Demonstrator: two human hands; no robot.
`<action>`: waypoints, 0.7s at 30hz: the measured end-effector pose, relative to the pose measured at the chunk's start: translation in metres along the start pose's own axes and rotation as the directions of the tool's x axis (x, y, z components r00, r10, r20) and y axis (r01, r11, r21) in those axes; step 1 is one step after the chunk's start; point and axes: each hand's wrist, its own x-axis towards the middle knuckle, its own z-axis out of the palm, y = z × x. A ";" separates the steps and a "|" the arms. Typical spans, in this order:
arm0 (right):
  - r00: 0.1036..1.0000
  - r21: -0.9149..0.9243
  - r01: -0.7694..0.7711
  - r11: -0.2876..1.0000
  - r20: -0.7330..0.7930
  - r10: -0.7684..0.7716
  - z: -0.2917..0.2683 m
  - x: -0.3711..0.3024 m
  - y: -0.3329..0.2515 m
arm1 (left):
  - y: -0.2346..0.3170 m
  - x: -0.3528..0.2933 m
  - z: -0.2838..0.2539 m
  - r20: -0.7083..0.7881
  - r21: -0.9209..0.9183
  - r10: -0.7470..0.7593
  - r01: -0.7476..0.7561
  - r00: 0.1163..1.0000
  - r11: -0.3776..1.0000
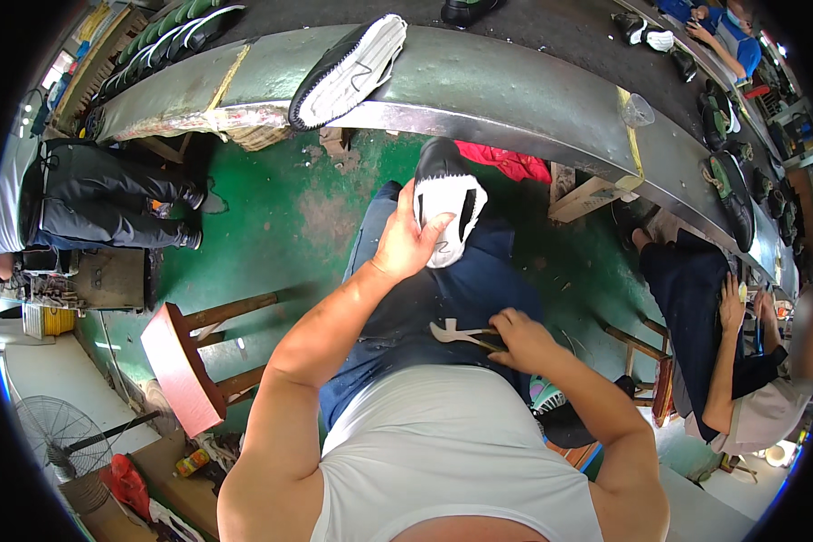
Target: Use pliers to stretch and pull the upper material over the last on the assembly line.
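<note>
My left hand point(409, 237) is closed round a black and white shoe point(445, 213), held up over my lap with its black end pointing away from me. My thumb presses on the white part, which has a dark opening along it. Lower and to the right, my right hand point(520, 341) grips a hammer point(453, 332) by its handle. The hammer's pale metal head lies low above my dark blue trousers, apart from the shoe. Another black and white shoe point(352, 74), with a stitched edge, rests tilted on the metal-edged bench ahead.
The long bench point(506, 86) curves across the far side, with more shoes point(733, 199) at its right. A clear cup point(637, 110) stands there. Wooden stools point(190, 361) flank me. People sit or stand left and right. A fan point(61, 443) is at lower left.
</note>
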 end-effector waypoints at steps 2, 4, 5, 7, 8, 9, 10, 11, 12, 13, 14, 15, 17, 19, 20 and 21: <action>0.997 0.041 -0.066 0.997 0.028 0.065 -0.012 -0.010 -0.005 | 0.016 0.005 -0.005 -0.009 0.056 -0.017 0.018 1.000 0.998; 0.988 0.090 -0.147 0.985 0.059 0.142 -0.025 -0.019 -0.005 | 0.020 0.015 -0.008 0.151 -0.016 -0.206 0.210 0.967 0.977; 0.987 0.292 -0.161 0.943 0.057 0.150 -0.034 -0.020 0.003 | 0.012 0.017 -0.007 0.262 -0.078 -0.361 0.393 0.895 0.916; 0.955 0.643 -0.270 0.717 0.086 0.282 -0.030 -0.033 0.022 | -0.003 0.016 0.001 0.393 0.057 -0.420 0.434 0.818 0.899; 0.948 0.872 -0.269 0.408 0.165 0.271 -0.027 -0.030 0.027 | -0.014 0.011 0.005 0.488 0.186 -0.480 0.451 0.729 0.873; 0.940 0.883 -0.252 0.396 0.127 0.316 -0.023 -0.032 0.028 | -0.042 -0.001 0.012 0.488 0.411 -0.545 0.372 0.681 0.832; 0.926 0.895 -0.234 0.380 0.086 0.368 -0.026 -0.030 0.021 | -0.042 -0.006 0.021 0.392 0.626 -0.586 0.261 0.709 0.735; 0.923 0.899 -0.240 0.366 0.094 0.374 -0.030 -0.024 0.016 | -0.029 -0.007 0.019 0.358 0.614 -0.558 0.261 0.749 0.745; 0.908 0.848 -0.275 0.452 0.074 0.413 -0.034 -0.017 0.010 | -0.018 -0.007 0.017 0.321 0.601 -0.528 0.261 0.786 0.755; 0.896 0.784 -0.311 0.538 0.053 0.441 -0.036 -0.011 0.001 | -0.017 -0.013 0.013 0.319 0.603 -0.538 0.271 0.780 0.750; 0.896 0.784 -0.316 0.534 0.063 0.439 -0.039 -0.003 -0.006 | -0.018 -0.016 0.009 0.284 0.530 -0.554 0.354 0.783 0.771; 0.927 0.657 -0.291 0.696 0.014 0.374 -0.041 0.006 -0.012 | -0.019 -0.019 0.008 0.247 0.449 -0.573 0.432 0.782 0.782; 0.949 0.498 -0.291 0.817 0.043 0.311 -0.042 0.026 -0.026 | -0.023 -0.026 0.004 0.308 0.306 -0.620 0.541 0.722 0.783; 0.942 0.450 -0.332 0.829 0.104 0.320 -0.033 0.041 -0.020 | -0.025 -0.023 -0.006 0.519 0.046 -0.655 0.747 0.549 0.663; 0.928 0.398 -0.372 0.839 0.153 0.340 -0.030 0.048 -0.019 | -0.024 -0.026 -0.011 0.513 0.045 -0.662 0.753 0.546 0.657; 0.924 0.348 -0.379 0.858 0.193 0.330 -0.031 0.046 -0.016 | -0.022 -0.028 -0.015 0.566 -0.006 -0.666 0.810 0.486 0.586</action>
